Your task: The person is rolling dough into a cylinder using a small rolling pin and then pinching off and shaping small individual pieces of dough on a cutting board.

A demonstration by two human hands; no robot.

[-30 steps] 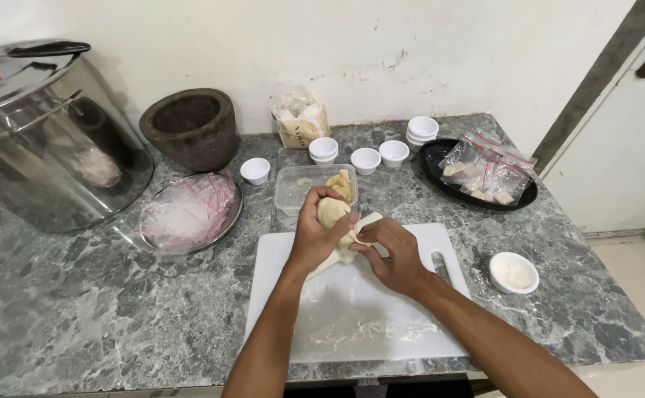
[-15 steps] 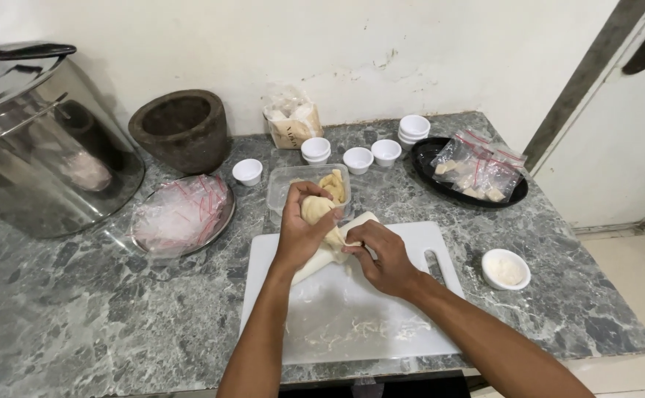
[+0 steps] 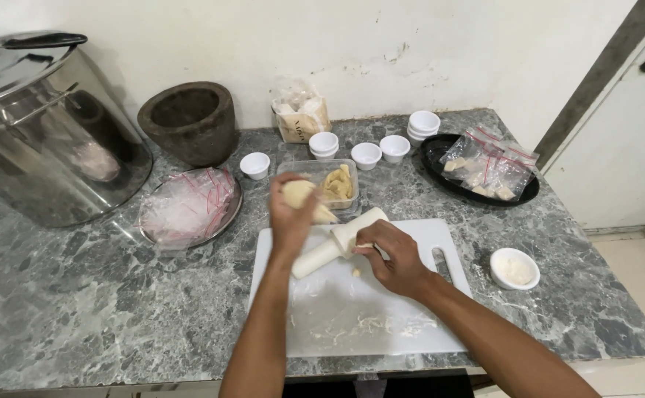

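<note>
- White cutting board (image 3: 381,324) at centre-bottom of frame, floured, on the grey marbled counter (image 3: 79,309).
- Left hand (image 3: 291,217) is raised over the board's upper left corner, fingers clenched around a pale dough lump (image 3: 298,193); the lump sits at the top of the grip, just left of the clear container (image 3: 322,184).
- Right hand (image 3: 392,254) rests on the white rolling pin (image 3: 339,242), fingers curled over its upper right end.
- Pin's long axis runs diagonally, lower left to upper right; it lies between the two hands, right hand nearer, touching it.
- Counts: one pin, one held lump, one board, one container with more dough pieces.
- Small white cups (image 3: 366,153): five single or stacked spots along the upper centre; one white bowl (image 3: 514,268) of flour right of board.
- One stone mortar (image 3: 187,121), one steel pot (image 3: 42,125) upper left, one plate of bags (image 3: 190,208), one black tray (image 3: 481,171) upper right.
</note>
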